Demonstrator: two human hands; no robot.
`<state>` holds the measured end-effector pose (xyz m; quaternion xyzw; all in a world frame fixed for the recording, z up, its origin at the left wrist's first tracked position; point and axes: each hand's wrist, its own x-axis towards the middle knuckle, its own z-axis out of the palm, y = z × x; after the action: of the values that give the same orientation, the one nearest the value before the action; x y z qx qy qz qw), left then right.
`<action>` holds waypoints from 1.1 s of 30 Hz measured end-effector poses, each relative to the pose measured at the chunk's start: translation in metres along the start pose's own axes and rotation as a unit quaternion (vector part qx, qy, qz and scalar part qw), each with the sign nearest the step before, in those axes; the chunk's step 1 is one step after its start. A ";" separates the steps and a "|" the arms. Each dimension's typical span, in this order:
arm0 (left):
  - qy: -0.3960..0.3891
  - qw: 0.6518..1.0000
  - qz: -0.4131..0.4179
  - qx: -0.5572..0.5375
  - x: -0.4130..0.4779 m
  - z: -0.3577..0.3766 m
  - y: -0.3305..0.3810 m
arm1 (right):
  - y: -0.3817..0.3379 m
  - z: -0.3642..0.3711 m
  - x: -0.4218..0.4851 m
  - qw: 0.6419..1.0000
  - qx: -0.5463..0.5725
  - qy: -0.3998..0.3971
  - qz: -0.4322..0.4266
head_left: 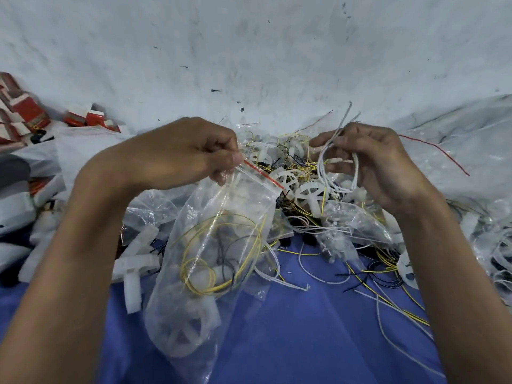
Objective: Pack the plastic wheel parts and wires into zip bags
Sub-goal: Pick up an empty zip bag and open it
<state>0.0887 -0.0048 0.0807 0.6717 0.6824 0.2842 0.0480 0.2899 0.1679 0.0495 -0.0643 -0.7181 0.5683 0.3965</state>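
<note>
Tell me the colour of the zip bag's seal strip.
The seal strip is red, clearest in the head view.

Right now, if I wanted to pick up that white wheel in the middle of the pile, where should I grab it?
Pinch the white wheel by its near rim, coming from above. It lies on top of the pile with the spoked face showing, so that edge looks free. A yellow wire crosses its right side and another wheel sits close on its left.

Lone head-worn wide-angle view, forward and down, close over both hands (177, 151), edges apparently distorted
</note>
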 end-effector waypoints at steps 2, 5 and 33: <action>0.000 1.000 -0.004 0.000 0.000 0.000 0.000 | 0.001 -0.001 -0.001 1.000 -0.014 0.007 -0.004; 0.000 1.000 -0.012 -0.007 0.000 -0.001 -0.001 | 0.001 0.000 0.001 0.999 -0.044 0.004 -0.008; -0.116 0.990 0.076 -0.032 -0.003 0.001 0.009 | 0.012 0.079 -0.006 0.889 -0.313 -0.319 0.099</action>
<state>0.0974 -0.0079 0.0827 0.7486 0.6094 0.2284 0.1264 0.2386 0.1080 0.0334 -0.0713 -0.9365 0.3400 0.0470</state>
